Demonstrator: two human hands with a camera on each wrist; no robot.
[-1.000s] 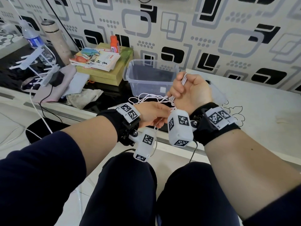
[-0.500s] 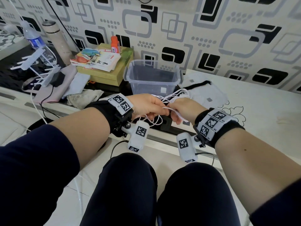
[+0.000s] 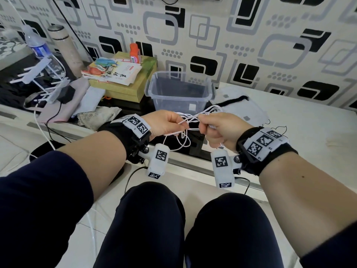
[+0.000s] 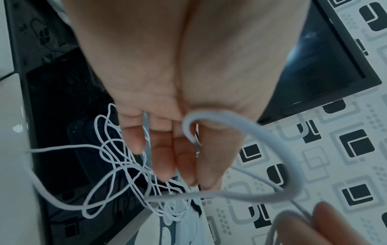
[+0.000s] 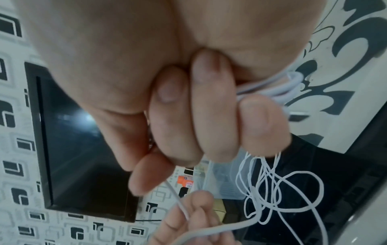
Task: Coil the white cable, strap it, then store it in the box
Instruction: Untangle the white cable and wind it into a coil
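Observation:
The thin white cable [image 3: 190, 123] hangs in tangled loops between my two hands, in front of the clear plastic box [image 3: 154, 91]. My left hand [image 3: 173, 125] pinches a strand between thumb and fingertips; the left wrist view shows the cable [image 4: 272, 137] looping out from that pinch. My right hand [image 3: 208, 127] is curled into a fist round several gathered loops [image 5: 272, 89], with more cable [image 5: 282, 190] dangling below it. The hands are close together, just above the table's front edge. The box stands open, and I see nothing inside it.
Left of the box sit a green carton [image 3: 123, 88] with booklets, an orange bottle [image 3: 135, 53], cloths, a water bottle [image 3: 38, 47] and a flask [image 3: 63, 45]. A white cloth with a black strip [image 3: 234, 99] lies right of the box. My knees are below the table's edge.
My right hand came down from beside the box to level with my left hand. Both hands now hold the cable stretched between them, slightly further apart.

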